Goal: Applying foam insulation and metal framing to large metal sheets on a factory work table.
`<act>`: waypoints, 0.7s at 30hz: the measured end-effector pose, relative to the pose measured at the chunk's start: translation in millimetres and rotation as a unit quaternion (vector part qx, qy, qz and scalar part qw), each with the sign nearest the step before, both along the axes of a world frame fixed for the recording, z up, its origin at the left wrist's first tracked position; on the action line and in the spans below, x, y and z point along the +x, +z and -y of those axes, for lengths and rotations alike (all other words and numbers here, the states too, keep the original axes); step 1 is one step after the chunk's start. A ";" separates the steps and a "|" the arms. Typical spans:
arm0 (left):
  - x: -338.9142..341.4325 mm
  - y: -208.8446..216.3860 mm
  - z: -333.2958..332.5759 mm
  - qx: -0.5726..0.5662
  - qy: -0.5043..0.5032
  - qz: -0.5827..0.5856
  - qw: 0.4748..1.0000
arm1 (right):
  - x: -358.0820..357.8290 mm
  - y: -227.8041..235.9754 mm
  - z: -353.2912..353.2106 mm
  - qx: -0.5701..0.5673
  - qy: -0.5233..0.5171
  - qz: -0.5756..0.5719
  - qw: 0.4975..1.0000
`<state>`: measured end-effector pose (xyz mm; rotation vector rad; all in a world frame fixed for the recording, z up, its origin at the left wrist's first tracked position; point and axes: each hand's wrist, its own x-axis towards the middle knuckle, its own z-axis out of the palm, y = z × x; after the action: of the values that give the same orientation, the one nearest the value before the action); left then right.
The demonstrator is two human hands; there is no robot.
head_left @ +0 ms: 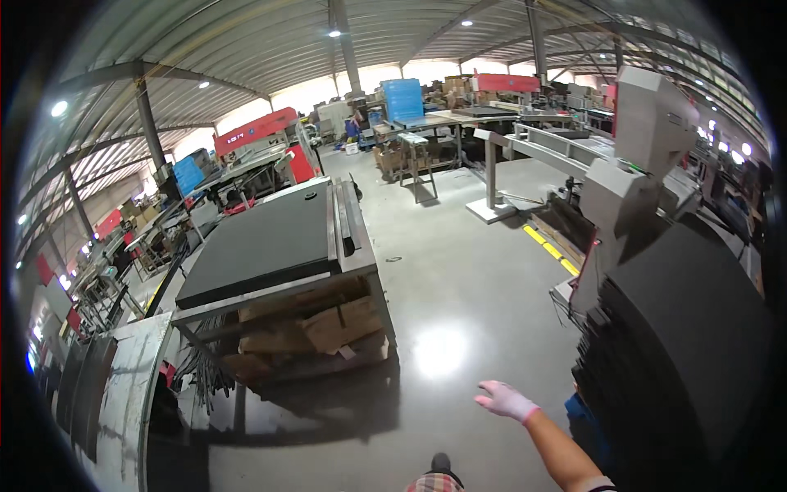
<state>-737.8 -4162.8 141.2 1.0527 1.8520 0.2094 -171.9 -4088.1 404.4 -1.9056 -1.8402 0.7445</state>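
Observation:
My right hand reaches in from the lower right, in a pale glove with pinkish fingertips. Its fingers stretch leftward, apart from one another, with nothing in them. Below the hand is grey floor. To the right of my forearm rises a tall stack of black sheets with uneven edges; the hand is apart from it. My left hand is out of view. At the lower edge a dark shoe and some plaid cloth show.
A metal-framed table at left carries a thick black slab, with cardboard underneath. A pale bench stands at the lower left. Grey machinery is at right, beside a yellow-marked bar. A small stand is farther off.

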 end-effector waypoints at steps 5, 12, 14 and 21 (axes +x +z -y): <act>105.3 6.7 -86.2 -0.128 -0.035 -0.120 0.984 | 62.4 -100.9 -169.6 -0.136 0.025 -0.096 0.986; 339.9 17.8 -398.7 0.198 -0.192 0.081 0.958 | 326.0 -413.7 -14.2 -0.397 0.066 0.197 0.894; 414.0 71.6 -508.8 0.199 -0.188 0.019 0.962 | 345.1 -389.6 56.0 -0.433 -0.149 0.092 0.884; 586.9 131.3 -793.1 0.420 -0.212 0.025 0.882 | 423.4 -254.2 -161.7 -0.499 -0.218 0.076 0.836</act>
<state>-150.9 -3369.7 272.5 1.9866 1.4215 0.8149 251.5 -3926.4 150.2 -2.9215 -0.9987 1.6074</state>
